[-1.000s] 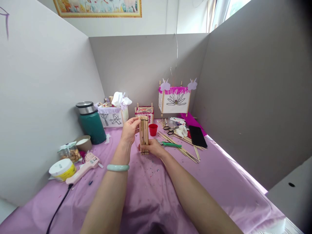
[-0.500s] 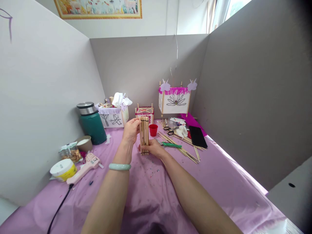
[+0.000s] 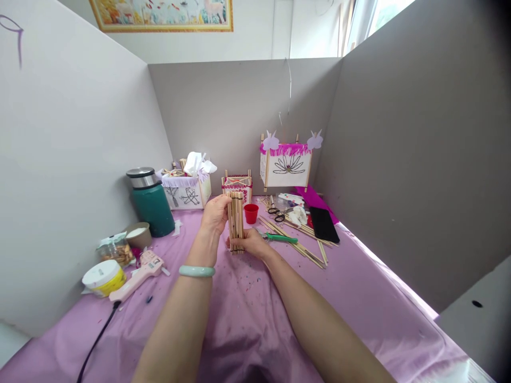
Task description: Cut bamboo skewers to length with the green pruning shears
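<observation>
A flat panel of upright wooden sticks [image 3: 236, 222], bound with dark thread or wire, stands on end between my hands. My left hand [image 3: 215, 214] grips its upper left side, with a pale green bangle [image 3: 197, 271] on that wrist. My right hand [image 3: 247, 242] holds the lower part from the right, fingers wrapped around the front. The panel's lower end sits just above the pink cloth [image 3: 247, 303], and I cannot tell if it touches. Green-handled pliers [image 3: 281, 239] lie just beyond my right hand.
Behind my hands are a red cup [image 3: 251, 213], scissors [image 3: 277, 214], loose sticks [image 3: 293, 234] and a black pad [image 3: 324, 224]. Finished paper lanterns [image 3: 285, 166] stand at the back. A pink glue gun [image 3: 138, 274], teal flask [image 3: 150, 209] and yellow tub [image 3: 104, 277] stand left, inside grey walls [image 3: 399, 143].
The view has shifted slightly. Both hands keep hold of the stick panel, with only a small shift to the right.
</observation>
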A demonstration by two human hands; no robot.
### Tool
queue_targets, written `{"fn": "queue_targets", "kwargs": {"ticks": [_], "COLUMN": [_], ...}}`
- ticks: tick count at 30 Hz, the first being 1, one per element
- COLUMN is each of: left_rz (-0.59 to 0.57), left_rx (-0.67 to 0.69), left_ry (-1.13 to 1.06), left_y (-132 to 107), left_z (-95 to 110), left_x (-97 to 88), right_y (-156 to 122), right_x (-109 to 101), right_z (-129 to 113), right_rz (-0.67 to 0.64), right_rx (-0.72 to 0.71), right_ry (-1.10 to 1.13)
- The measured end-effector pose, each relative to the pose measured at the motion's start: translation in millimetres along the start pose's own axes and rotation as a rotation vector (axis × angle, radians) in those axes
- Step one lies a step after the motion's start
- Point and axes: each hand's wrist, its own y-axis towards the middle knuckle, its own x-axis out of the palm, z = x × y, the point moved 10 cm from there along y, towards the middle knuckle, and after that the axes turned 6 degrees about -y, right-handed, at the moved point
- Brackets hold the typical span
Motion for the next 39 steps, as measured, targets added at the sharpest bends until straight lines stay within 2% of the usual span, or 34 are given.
{"fn": "queue_targets", "kwargs": {"ticks": [9, 16, 21, 24, 28, 33, 39], "left_rz": [-0.199, -0.168, -0.148, -0.144, -0.170, -0.224, -0.224], "left_rx": [-0.039, -0.017, 0.003, 0.002, -0.016, -0.076, -0.085], "left_ry": [0.096, 0.132, 0.142, 0.137, 0.139, 0.245, 0.296], "left_y": [-7, -1, -1, -1, -1, -4, -7], "left_z": [-5, -7, -4, -4, -4, -4, -1], "left_x": [10.7, 4.1, 0.5, 0.3, 4.8, 10.0, 10.5], "right_y": [0, 1, 0, 1, 5, 5, 1], "right_x": [-1, -1, -9, -18, -22, -20, -20], "right_z": [0, 3, -4, -11, -9, -7, -8], "right_rz": [0.009, -0.001, -0.037, -0.007, 0.006, -0.031, -0.075], "right_rx": [0.030, 0.014, -0.044, -0.074, -0.073, -0.093, -0.081], "right_ry": [0.005, -0.021, -0.312, -0.426, -0.416, -0.419, -0.402]}}
